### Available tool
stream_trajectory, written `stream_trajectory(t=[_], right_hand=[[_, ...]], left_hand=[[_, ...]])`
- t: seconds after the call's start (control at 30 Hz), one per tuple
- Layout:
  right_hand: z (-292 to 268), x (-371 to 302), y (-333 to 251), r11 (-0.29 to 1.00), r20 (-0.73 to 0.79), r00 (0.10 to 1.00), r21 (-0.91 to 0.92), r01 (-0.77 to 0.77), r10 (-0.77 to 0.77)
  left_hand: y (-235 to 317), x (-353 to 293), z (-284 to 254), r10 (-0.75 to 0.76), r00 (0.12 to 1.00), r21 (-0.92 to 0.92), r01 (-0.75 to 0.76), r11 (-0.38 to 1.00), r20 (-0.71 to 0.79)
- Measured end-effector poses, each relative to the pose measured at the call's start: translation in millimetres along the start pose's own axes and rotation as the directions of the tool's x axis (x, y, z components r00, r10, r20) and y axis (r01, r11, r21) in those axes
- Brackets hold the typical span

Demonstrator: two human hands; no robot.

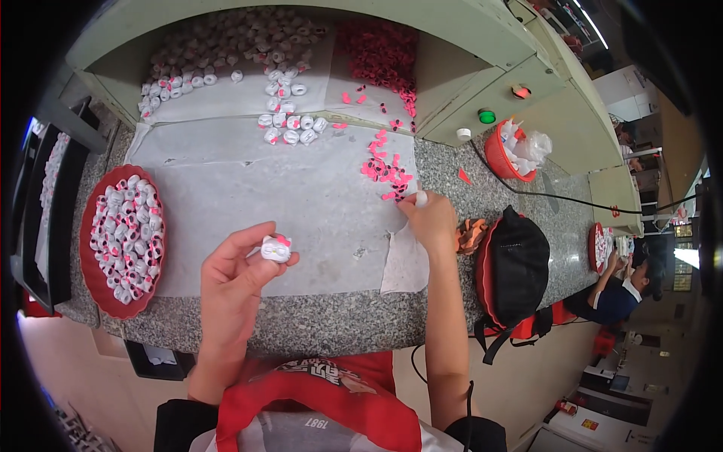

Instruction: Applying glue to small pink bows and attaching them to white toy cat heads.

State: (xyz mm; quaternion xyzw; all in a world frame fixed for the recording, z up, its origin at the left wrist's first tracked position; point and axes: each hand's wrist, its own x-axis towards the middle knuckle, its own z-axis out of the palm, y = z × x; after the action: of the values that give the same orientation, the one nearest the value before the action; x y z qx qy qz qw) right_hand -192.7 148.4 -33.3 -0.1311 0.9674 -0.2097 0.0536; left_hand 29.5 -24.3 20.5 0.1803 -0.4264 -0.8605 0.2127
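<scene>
My left hand (239, 270) pinches a small white plastic cat-head piece (276, 248) with a pink bow mark between thumb and fingers, above the paper-covered worktop (301, 181). At the near end of a scatter of small pink bow-shaped parts (385, 173), some with dark spots, is my right hand (434, 218). Its fingers are drawn together at the parts, and what they grip is hidden. A small white cover or tip (421, 198) shows at one of its fingers. To the left, a red oval tray (88, 248) is heaped with white pieces bearing pink parts.
Piles of white pieces (233, 38) and pink parts (376, 53) fill the shelf; several white pieces (290, 128) lie before it. At right are a red basket (499, 154) with plastic bags, a black bag (516, 256), and a cable (580, 202). Farther right sits another person (617, 297).
</scene>
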Motion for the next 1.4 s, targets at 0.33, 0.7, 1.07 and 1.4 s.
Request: stream_trajectory(t=[0.33, 0.7, 1.07, 1.4], right_hand=[[-19.7, -17.4, -15.6, 0.833, 0.226, 0.955, 0.552, 0.035, -0.190], [-42.5, -77.8, -101.6, 0.295, 0.367, 0.859, 0.917, -0.269, -0.358], [-31.2, -91.4, -117.3, 0.396, 0.278, 0.934, 0.902, -0.173, -0.226], [-20.9, -103.4, -114.6, 0.444, 0.089, 0.963, 0.895, 0.035, -0.256]], left_hand=[[-11.2, 15.6, 1.6, -0.061, 0.998, 0.048, 0.062, 0.997, -0.025], [-15.6, 20.9, 5.5, 0.070, 0.996, 0.176, -0.059, 0.983, -0.055], [-15.0, 18.9, 6.9, 0.201, 0.978, 0.175, -0.206, 0.963, 0.050], [-7.8, 13.8, 0.4, 0.150, 0.980, 0.075, -0.160, 0.984, 0.128]])
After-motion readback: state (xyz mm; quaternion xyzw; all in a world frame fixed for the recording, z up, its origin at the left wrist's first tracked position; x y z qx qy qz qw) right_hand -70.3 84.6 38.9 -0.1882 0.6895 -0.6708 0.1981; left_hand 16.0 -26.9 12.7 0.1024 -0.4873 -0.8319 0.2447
